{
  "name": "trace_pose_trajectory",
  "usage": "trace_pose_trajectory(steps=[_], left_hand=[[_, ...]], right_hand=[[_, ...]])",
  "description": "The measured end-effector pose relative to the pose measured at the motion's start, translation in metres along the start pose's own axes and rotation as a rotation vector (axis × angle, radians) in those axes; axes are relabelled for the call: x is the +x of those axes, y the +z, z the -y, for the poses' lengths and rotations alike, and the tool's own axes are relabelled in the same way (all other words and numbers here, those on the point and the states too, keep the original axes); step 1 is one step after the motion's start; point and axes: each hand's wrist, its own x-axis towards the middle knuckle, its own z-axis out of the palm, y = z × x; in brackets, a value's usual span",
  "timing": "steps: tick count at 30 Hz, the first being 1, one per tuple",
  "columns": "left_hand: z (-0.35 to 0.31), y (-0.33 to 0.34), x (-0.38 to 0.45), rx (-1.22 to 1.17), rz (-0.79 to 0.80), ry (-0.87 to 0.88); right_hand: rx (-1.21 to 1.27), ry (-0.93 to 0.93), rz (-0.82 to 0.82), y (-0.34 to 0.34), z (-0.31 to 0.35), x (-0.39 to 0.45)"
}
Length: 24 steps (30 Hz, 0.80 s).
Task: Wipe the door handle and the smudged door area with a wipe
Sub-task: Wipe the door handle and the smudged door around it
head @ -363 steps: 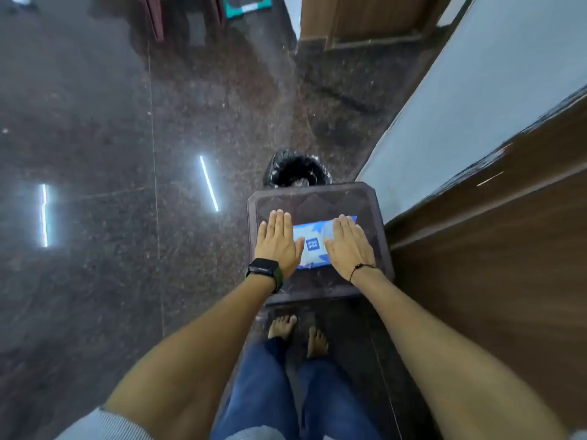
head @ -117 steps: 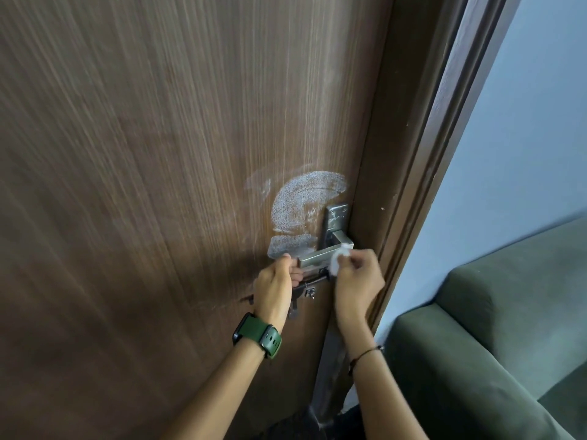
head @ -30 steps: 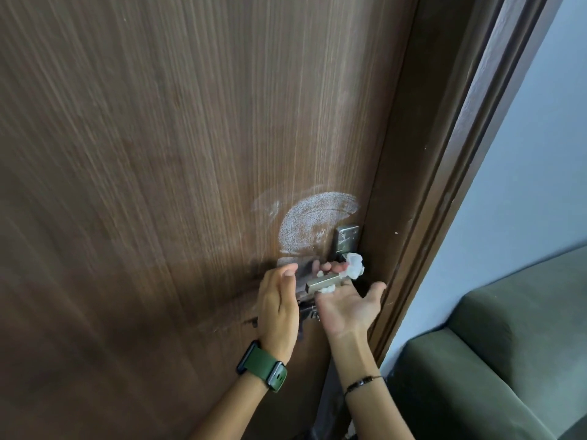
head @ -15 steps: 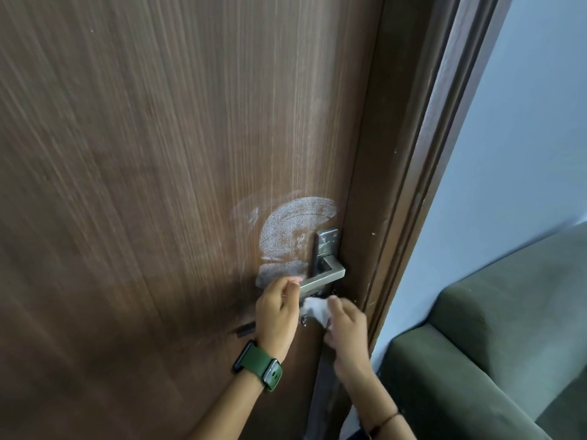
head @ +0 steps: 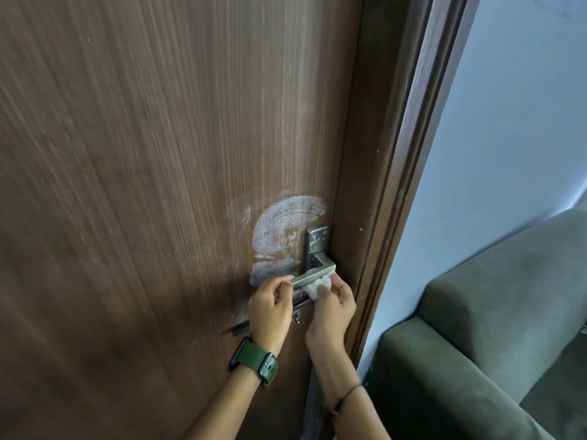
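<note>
The one door handle (head: 313, 274), a square metal lever on its backplate, sits low and right of centre in the frame, near the door's closing edge. Pressed against its underside is one crumpled white wipe (head: 318, 285), bunched in the grip of the right hand (head: 332, 308), whose fingers are curled closed around it. The left hand (head: 270, 308) pinches the free end of the lever, its grip closed on the metal, apparently steadying it. Just above and to the left of the handle lies the smudged door area (head: 281, 233), one chalky white patch with a fainter streak at its upper left, not yet wiped by the look of it. Outward from there: one brown wooden door (head: 143, 169), one green watch (head: 254, 360) on the left wrist, one thin bracelet on the right, and one green sofa (head: 492, 312) at the lower right. The likely trouble is that the lever dips under pressure and unlatches the door, or that the small wadded wipe only smears the powder wider across the wood grain rather than lifting it.
</note>
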Motion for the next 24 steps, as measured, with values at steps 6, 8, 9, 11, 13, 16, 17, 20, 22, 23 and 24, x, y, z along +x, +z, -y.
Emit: trace_pose_trajectory(steps=[6,8,9,11,13,16,17,20,22,23,24], left_hand=[[0.003,-0.005,-0.002,0.006,0.038,0.000],[0.003,-0.005,-0.001,0.008,0.040,0.001],[0.003,-0.005,-0.001,0.011,0.038,-0.004],[0.005,-0.004,0.000,0.008,0.033,-0.006],[0.008,-0.003,0.000,-0.003,0.032,0.003],[0.009,-0.001,-0.001,-0.031,0.023,-0.001],[0.009,-0.001,-0.001,-0.045,0.016,0.002],[0.009,0.000,0.001,-0.073,0.005,0.022],[0.010,0.000,0.002,-0.087,0.012,0.029],[0.011,-0.001,0.003,-0.089,0.017,0.030],[0.012,-0.001,0.003,-0.090,0.024,0.029]], right_hand=[[-0.494,-0.487,-0.123,-0.016,0.026,0.017],[-0.651,-0.674,-0.026,-0.011,0.039,0.024],[-0.769,-0.703,0.044,-0.005,0.044,0.029],[-0.991,-0.689,0.143,0.008,0.048,0.035],[-1.063,-0.642,0.183,0.014,0.045,0.039],[-0.989,-0.531,0.221,0.005,0.032,0.034],[-0.950,-0.473,0.223,0.003,0.029,0.032],[-0.907,-0.481,0.202,0.008,0.032,0.032],[-0.946,-0.576,0.185,0.016,0.037,0.034],[-0.963,-0.596,0.172,0.017,0.038,0.035],[-0.978,-0.598,0.155,0.016,0.038,0.035]])
